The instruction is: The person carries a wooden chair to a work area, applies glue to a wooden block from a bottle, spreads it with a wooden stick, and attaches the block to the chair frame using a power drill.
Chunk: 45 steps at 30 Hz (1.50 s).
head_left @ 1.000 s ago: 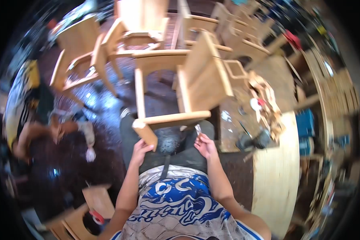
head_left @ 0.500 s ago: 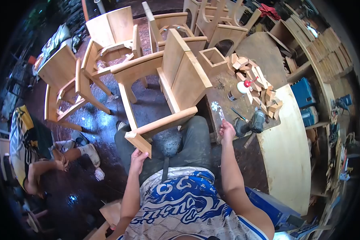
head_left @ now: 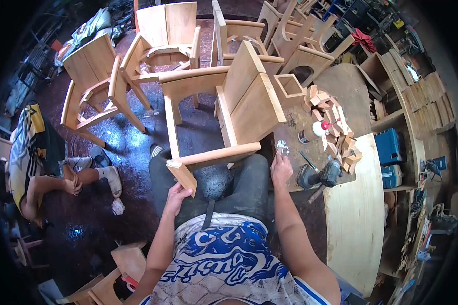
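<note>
My left hand (head_left: 175, 199) is closed around the lower end of a small wooden block (head_left: 184, 179), with a white smear on its upper end. The block is beside the front rail of a tilted wooden chair (head_left: 249, 96) standing over my legs; I cannot tell whether they touch. My right hand (head_left: 281, 170) is pinched at the workbench's near edge, just below a patch of white glue (head_left: 282, 147). A thin pale strip (head_left: 279, 151) pokes out from its fingertips, mostly hidden. A white bottle with a red cap (head_left: 319, 129) and a cordless drill (head_left: 331, 174) are right of that hand.
Several wooden chairs (head_left: 89, 61) stand ahead and to the left. On the workbench (head_left: 341, 81) lie a heap of wood blocks (head_left: 336, 119) and a pencil (head_left: 307, 160). A pale curved board (head_left: 356, 218) lies at right, by blue cases (head_left: 389, 147). Another person (head_left: 30, 168) sits at left.
My right hand has moved left and closer to the glue patch, covering most of the thin strip. My left hand still grips the block. The whole view has shifted.
</note>
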### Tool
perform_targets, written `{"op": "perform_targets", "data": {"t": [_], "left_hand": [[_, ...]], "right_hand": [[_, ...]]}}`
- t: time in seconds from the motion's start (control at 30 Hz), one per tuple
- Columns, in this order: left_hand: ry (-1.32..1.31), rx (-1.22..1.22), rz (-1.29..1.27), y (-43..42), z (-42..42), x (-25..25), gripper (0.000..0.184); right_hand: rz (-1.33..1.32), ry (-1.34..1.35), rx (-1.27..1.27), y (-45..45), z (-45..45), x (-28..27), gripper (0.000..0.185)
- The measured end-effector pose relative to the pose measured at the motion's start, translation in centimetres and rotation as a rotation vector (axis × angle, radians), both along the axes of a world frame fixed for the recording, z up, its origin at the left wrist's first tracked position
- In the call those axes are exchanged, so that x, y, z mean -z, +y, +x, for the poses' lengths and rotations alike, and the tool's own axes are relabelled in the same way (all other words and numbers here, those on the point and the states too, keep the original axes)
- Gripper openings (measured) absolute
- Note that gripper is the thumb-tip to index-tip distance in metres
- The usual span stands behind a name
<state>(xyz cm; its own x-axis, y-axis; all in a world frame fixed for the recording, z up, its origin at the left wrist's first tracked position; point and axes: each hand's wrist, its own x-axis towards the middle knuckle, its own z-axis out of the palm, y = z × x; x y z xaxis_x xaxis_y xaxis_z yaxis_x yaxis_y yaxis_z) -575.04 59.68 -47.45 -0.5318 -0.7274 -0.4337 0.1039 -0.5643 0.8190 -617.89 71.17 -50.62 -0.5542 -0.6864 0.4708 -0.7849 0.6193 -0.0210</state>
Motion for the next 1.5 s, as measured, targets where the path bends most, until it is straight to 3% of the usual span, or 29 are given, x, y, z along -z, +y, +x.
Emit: {"op": "perform_targets", "data": {"t": [0.17, 0.27, 0.3, 0.4, 0.6, 0.67, 1.17, 1.5], "left_hand": [[0.044, -0.025, 0.025, 0.1, 0.0, -0.2, 0.06], [0.057, -0.038, 0.036, -0.2, 0.0, -0.2, 0.06], [0.065, -0.035, 0.036, -0.1, 0.2, 0.0, 0.06], [0.067, -0.041, 0.04, -0.2, 0.3, 0.5, 0.059], [0.057, -0.023, 0.052, -0.1, 0.9, 1.1, 0.056], [0.07, 0.053, 0.041, -0.3, 0.5, 1.5, 0.053], [0.135, -0.009, 0.038, -0.5, -0.1, 1.4, 0.059], [0.197, -0.014, -0.02, 0.4, 1.8, 1.9, 0.061]], "right_hand": [[-0.056, -0.343, 0.143, 0.0, 1.8, -1.8, 0.046], [-0.137, -0.451, 0.055, 0.7, 4.2, -3.9, 0.044], [-0.196, -0.521, 0.012, 1.2, 5.5, -3.8, 0.034], [-0.123, -0.577, -0.09, 3.1, 10.0, -0.8, 0.028], [-0.22, -0.446, -0.088, 2.9, 11.9, -0.7, 0.022], [-0.204, -0.48, -0.056, 3.1, 11.9, -1.0, 0.021], [-0.242, -0.602, 0.03, 4.1, 11.2, -1.0, 0.019], [-0.204, -0.626, -0.019, 5.0, 13.4, -4.3, 0.02]]}}
